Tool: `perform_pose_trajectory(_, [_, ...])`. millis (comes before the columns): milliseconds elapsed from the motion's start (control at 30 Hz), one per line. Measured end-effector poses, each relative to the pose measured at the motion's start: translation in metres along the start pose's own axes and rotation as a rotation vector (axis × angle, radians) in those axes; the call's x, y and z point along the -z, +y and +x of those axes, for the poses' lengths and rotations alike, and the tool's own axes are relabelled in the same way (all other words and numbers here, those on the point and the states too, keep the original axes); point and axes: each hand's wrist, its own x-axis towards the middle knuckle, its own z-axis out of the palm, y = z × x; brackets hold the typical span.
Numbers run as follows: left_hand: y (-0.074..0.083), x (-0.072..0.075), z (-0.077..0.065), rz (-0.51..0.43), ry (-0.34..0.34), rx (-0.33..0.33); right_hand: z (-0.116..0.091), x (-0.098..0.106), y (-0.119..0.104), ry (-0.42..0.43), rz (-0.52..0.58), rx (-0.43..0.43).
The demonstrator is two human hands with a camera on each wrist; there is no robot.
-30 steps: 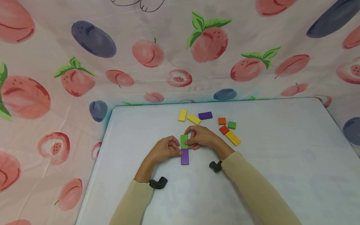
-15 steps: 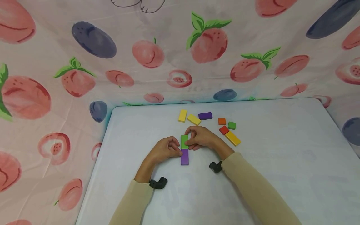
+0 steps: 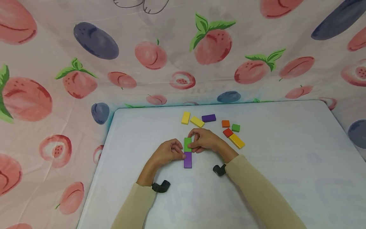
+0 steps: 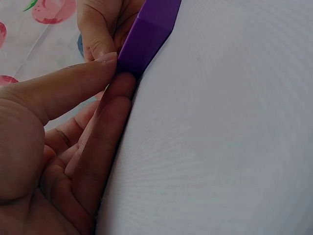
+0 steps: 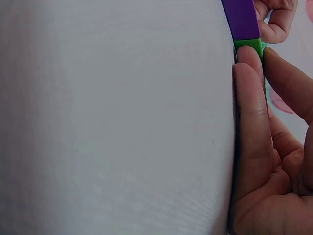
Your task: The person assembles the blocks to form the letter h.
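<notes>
A green block (image 3: pixel 187 142) and a purple block (image 3: pixel 187 161) lie end to end in a straight line on the white table, touching. My left hand (image 3: pixel 168 152) pinches the purple block's left edge near the joint, thumb and fingertips at its side. From the right, my right hand (image 3: pixel 205 140) holds the green block, its thumb over the right edge. In the left wrist view the thumb (image 4: pixel 100 66) meets a corner of the purple block (image 4: pixel 146 36). The right wrist view has fingertips against the green block (image 5: pixel 239 44), which they mostly hide.
Behind the hands lie two yellow blocks (image 3: pixel 186 117) and a dark purple block (image 3: pixel 208 118). Farther right are an orange block (image 3: pixel 225 123), a small green block (image 3: pixel 235 127), a red block (image 3: pixel 227 132) and a yellow-orange block (image 3: pixel 236 140). A fruit-print cloth (image 3: pixel 171 28) hangs behind the table.
</notes>
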Motion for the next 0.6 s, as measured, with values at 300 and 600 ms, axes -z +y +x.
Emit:
perform_pose_trajectory(300, [-0.0004,0.0002,0.0,-0.004,-0.003,-0.005,0.0004,0.0007,0.0021,-0.01,0.02,-0.005])
perform_pose_trajectory(600, [0.0038,0.0057,-0.0057,0.046,0.016,-0.055,-0.0014,0.0045,0.0011,-0.033,0.098,-0.049])
